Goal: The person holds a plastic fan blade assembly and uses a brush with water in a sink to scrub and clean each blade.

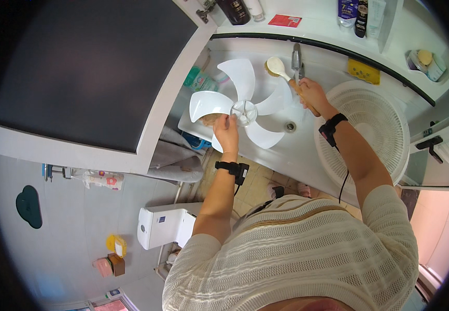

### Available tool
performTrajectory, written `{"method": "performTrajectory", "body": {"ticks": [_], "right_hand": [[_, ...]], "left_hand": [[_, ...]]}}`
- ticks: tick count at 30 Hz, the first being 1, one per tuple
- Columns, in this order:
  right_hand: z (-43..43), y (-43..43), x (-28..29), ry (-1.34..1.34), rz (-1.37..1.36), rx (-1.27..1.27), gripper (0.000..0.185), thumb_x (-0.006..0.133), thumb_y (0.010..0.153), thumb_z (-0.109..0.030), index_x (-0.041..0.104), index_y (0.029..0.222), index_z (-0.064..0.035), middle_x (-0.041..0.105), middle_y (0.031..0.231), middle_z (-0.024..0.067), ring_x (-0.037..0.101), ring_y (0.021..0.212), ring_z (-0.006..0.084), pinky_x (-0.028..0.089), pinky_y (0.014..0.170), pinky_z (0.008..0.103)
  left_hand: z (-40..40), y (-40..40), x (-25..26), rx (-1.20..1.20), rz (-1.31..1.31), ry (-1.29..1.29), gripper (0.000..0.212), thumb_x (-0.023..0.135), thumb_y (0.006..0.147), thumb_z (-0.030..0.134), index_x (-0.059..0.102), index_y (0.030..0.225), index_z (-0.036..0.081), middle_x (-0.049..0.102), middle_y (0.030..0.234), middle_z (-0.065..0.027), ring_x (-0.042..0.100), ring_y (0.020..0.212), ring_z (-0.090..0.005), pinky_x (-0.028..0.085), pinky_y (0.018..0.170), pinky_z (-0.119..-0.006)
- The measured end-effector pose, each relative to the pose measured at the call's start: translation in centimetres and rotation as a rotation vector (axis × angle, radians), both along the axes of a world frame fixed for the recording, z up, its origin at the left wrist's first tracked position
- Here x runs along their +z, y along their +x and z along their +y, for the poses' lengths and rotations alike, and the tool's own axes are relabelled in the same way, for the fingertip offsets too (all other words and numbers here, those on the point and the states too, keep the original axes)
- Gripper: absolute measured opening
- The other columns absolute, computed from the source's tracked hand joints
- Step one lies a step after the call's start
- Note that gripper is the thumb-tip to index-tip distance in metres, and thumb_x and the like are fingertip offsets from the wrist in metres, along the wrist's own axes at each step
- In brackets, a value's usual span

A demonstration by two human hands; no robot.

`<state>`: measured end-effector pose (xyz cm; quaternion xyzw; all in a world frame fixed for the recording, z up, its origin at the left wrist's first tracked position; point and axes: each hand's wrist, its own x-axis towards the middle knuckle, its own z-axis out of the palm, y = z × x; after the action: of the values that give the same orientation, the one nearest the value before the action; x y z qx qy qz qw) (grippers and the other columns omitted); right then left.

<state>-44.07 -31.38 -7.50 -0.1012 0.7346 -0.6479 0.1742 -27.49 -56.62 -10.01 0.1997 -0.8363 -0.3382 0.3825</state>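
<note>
My left hand (226, 132) pinches the white plastic fan blade assembly (244, 112) near its hub, over the white washbasin (302, 155). My right hand (313, 95) grips the wooden handle of a brush (281, 68); the brush's pale oval head lies beyond my fingers, with tan bristles on its underside. Just above that hand, water appears to run from the metal faucet (296, 58). The metal drain (290, 126) shows beside the blades. Right of my right hand, a round white fan grille (368, 124) leans over the basin. Something brownish (210, 119) shows partly under a blade.
A green-capped bottle (201, 79) stands at the basin's left end. A yellow sponge cloth (363, 71) lies at the back edge. Tubes (360, 17), a red packet (285, 21) and bottles are on the shelf above. An open cabinet door (143, 144) reaches in from the left.
</note>
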Motion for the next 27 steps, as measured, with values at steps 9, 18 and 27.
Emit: {"method": "performTrajectory", "body": {"ticks": [9, 18, 27], "right_hand": [[-0.7, -0.4, 0.9, 0.135, 0.023, 0.009, 0.038, 0.053, 0.088, -0.041, 0.054, 0.090, -0.0033, 0.052, 0.060, 0.0072, 0.050, 0.043, 0.0170, 0.042, 0.046, 0.0319], [-2.5, -0.8, 0.5, 0.122, 0.189, -0.014, 0.040, 0.053, 0.087, -0.042, 0.056, 0.083, -0.0023, 0.050, 0.056, 0.0053, 0.049, 0.042, 0.0167, 0.041, 0.045, 0.0322], [1.7, 2.0, -0.2, 0.190, 0.069, 0.019, 0.036, 0.059, 0.086, -0.036, 0.061, 0.093, -0.0012, 0.054, 0.060, 0.0052, 0.050, 0.045, 0.0123, 0.041, 0.044, 0.0273]], "left_hand": [[0.6, 0.7, -0.3, -0.001, 0.000, 0.047, 0.023, 0.065, 0.082, 0.020, 0.063, 0.094, 0.000, 0.061, 0.088, -0.0138, 0.052, 0.088, -0.0296, 0.041, 0.081, -0.038], [-0.6, 2.3, -0.3, 0.054, 0.040, 0.019, 0.020, 0.065, 0.082, 0.016, 0.063, 0.094, 0.000, 0.061, 0.088, -0.0133, 0.052, 0.087, -0.0292, 0.041, 0.080, -0.039], [-1.5, 2.2, -1.3, 0.083, 0.031, 0.005, 0.018, 0.066, 0.080, 0.015, 0.063, 0.090, 0.001, 0.062, 0.081, -0.0120, 0.055, 0.081, -0.0293, 0.043, 0.075, -0.040]]}}
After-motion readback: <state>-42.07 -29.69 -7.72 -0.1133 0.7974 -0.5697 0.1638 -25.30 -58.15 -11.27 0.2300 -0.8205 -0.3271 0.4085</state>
